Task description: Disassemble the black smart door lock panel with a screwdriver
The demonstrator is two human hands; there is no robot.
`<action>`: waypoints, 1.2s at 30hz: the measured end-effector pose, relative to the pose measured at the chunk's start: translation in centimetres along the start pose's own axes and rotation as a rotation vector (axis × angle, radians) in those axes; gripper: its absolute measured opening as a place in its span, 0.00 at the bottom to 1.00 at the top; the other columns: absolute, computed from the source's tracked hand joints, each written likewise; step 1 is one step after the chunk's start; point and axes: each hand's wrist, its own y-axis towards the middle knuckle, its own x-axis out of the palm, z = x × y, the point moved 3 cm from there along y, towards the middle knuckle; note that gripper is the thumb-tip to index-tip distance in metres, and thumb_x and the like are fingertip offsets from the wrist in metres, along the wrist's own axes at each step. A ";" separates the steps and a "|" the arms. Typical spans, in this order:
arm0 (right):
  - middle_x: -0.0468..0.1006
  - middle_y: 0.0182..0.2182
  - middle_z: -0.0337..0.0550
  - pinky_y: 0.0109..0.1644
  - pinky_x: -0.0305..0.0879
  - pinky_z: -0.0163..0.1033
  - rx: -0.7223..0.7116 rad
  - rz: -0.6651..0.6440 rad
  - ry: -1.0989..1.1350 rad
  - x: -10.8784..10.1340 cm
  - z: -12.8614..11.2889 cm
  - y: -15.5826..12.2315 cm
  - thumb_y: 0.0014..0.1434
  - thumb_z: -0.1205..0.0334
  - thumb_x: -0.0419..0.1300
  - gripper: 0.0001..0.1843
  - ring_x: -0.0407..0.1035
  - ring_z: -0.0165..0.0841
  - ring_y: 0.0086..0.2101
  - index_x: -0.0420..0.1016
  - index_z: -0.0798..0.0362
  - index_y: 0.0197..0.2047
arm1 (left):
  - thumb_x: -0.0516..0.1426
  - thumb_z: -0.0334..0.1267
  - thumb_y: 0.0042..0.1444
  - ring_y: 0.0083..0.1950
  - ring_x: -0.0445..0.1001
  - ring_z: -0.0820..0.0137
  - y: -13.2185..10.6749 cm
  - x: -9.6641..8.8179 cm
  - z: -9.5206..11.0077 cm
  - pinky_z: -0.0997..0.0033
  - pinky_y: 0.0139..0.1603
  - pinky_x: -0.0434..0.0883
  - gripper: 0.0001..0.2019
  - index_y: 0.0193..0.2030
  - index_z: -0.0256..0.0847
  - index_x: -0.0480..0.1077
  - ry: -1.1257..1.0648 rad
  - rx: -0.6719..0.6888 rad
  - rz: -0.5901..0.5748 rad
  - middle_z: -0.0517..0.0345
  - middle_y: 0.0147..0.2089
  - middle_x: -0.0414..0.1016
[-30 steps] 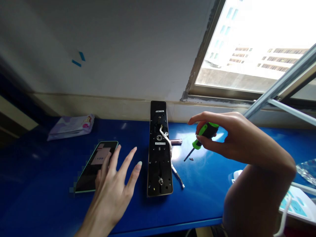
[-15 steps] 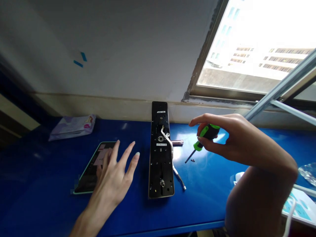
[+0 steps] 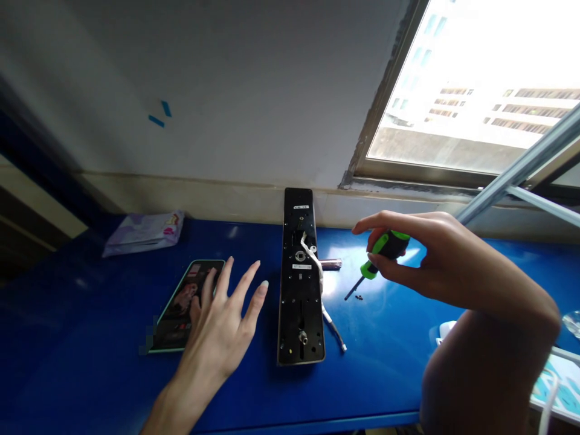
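My right hand (image 3: 417,248) grips a green and black screwdriver (image 3: 385,251) by its handle, its shaft slanting down to the left. Close to the tip lie several tiny dark screws (image 3: 359,297). My left hand (image 3: 226,320) is open, fingers spread, over the right side of a phone (image 3: 181,305) with a lit screen; whether it touches the glass I cannot tell. Between my hands lies a long black door lock panel (image 3: 294,314), its inner side up. A white-wrapped cable (image 3: 317,266) runs out of it, and a brownish handle (image 3: 330,264) sticks out to its right.
A purple and white packet (image 3: 142,232) lies at the back left of the blue table (image 3: 362,386). The wall (image 3: 249,109) and window (image 3: 453,121) are behind. A metal bar (image 3: 521,166) slants across the right side, above a white and teal item (image 3: 559,386).
The whole view has shifted slightly, so everything sits a little further right. The phone's screen shows a different picture. Both hands keep nearly the same pose, with the screwdriver still in the right.
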 end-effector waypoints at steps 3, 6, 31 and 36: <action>0.85 0.35 0.40 0.34 0.75 0.32 0.003 -0.007 0.018 -0.1 -0.1 0.0 0.65 0.61 0.62 0.16 0.80 0.31 0.31 0.79 0.50 0.56 | 0.38 0.65 0.71 0.83 0.44 0.41 0.1 -0.1 0.1 0.25 0.77 0.49 0.35 0.76 0.58 0.63 0.006 -0.005 0.004 0.49 0.84 0.46; 0.86 0.35 0.41 0.34 0.76 0.34 0.014 -0.012 0.029 -0.1 -0.1 0.0 0.66 0.61 0.62 0.16 0.80 0.32 0.31 0.79 0.50 0.56 | 0.39 0.65 0.71 0.83 0.44 0.41 0.1 -0.2 0.3 0.25 0.77 0.49 0.34 0.76 0.58 0.63 -0.001 0.010 0.001 0.51 0.84 0.47; 0.86 0.35 0.42 0.33 0.76 0.35 0.032 -0.010 0.038 0.1 -0.2 0.1 0.65 0.61 0.61 0.15 0.80 0.33 0.31 0.79 0.50 0.55 | 0.40 0.66 0.71 0.83 0.46 0.41 0.4 -0.2 -0.3 0.26 0.77 0.52 0.34 0.77 0.59 0.62 -0.033 -0.030 -0.017 0.52 0.85 0.44; 0.85 0.34 0.42 0.33 0.76 0.35 0.030 -0.007 0.019 0.0 -0.4 0.2 0.65 0.61 0.62 0.16 0.79 0.32 0.30 0.79 0.51 0.55 | 0.40 0.66 0.71 0.82 0.49 0.41 0.1 0.2 0.4 0.24 0.75 0.55 0.33 0.76 0.61 0.63 -0.034 0.003 -0.025 0.51 0.84 0.47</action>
